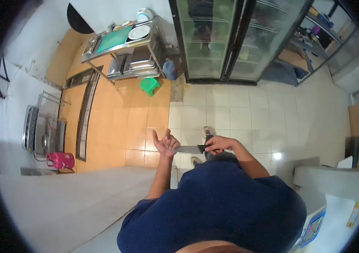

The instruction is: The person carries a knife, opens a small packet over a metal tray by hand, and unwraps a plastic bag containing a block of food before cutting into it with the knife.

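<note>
Knife hangs in front of the shirt, handle clamped by the fingers of the right hand, likely for control, tip, contact unclear, beside the left hand, whose fingers curl, thumb apart, perhaps avoiding the edge

The knife is grey (its handle black), the shirt navy, the stool bright green.

The knife blade is showing me smooth metal and the knife handle a matt finish (plastic, I'm judging from my remote screen), while the shirt is looking like matt cloth, the stool like plastic, and the floor tiles are gleaming glossily.
</note>
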### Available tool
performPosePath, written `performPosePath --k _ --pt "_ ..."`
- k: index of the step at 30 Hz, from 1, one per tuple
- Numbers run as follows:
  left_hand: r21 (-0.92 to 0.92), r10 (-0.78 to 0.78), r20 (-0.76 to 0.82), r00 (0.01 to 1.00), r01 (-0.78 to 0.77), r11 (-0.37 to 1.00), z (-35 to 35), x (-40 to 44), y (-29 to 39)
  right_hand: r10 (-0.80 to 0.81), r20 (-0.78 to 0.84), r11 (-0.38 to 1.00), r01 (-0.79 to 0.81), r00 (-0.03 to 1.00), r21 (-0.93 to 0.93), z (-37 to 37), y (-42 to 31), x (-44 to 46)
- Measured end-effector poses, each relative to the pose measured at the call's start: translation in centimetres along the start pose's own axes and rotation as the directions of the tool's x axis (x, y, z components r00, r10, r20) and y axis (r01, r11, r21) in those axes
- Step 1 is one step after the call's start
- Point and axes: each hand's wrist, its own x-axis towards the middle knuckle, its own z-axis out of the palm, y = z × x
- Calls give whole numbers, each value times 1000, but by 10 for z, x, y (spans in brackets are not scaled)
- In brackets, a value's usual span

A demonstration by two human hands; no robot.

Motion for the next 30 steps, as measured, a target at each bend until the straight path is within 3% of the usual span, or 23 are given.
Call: performPosePath --k 5,10,14,18,24,29,30 --pt "-55 -16 -192 981 6 998 17 -23 -28 6 -13 996 -5 1000 93 22 31 -17" --pt "-45 -27 -217 976 18 999 22 -21 -39 27 -1 998 -27 1000 57 39 38 -34" --pt "29 -74 -109 991 77 997 21 -16 -69 -4 -19 999 5 1000 47 39 57 -66" --pt "34 -138 -125 982 143 989 19 -14 -116 17 -45 1000 -16 999 10 35 79 -117" --pt "8 -214 -159 964 218 976 16 -10 -224 -15 -97 988 30 995 149 37 162 -195" --pt "-9 -251 -177 952 254 967 0 -30 -292 -38 -26 970 43 999 238 39 227 -234" --pt "-28 -211 -278 937 212 977 2 -39 -299 -29 -25 973 34 999 230 41 229 -239"
